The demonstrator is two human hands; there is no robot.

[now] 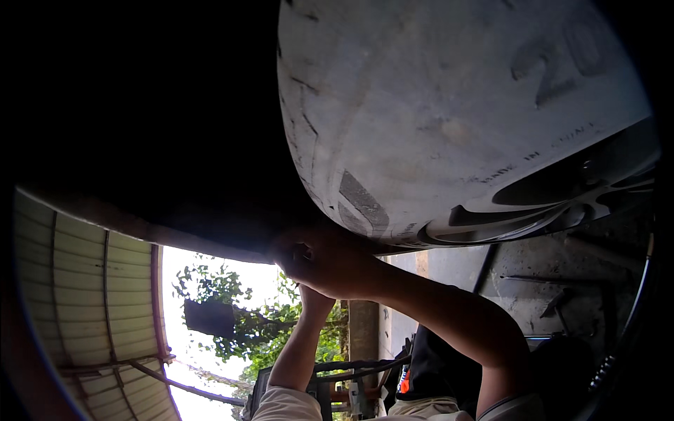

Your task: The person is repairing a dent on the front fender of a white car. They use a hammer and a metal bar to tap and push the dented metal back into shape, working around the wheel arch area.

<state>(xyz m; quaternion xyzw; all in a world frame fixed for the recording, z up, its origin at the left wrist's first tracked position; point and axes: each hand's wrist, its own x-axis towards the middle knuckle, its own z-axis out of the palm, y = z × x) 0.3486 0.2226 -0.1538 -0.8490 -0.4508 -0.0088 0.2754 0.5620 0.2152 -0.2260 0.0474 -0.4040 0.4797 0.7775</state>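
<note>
A large grey tyre (435,119) fills the upper right, with a dark spoked wheel rim (554,193) along its lower right side. My right hand (323,265) is just below the tyre's lower left edge, beneath a dark vehicle body. Its fingers look curled into a fist; whatever they grip is lost in shadow. My left hand (316,298) comes up from below and meets the right one. Its fingers are hidden behind the right hand, so their pose does not show.
The shadowed body edge (203,242) curves across the left above my hands. A corrugated roof (91,281) with beams is at far left, beside bright foliage (267,330). Dark bars and tools (558,302) lie on the grey floor at right, near a coiled cable (604,372).
</note>
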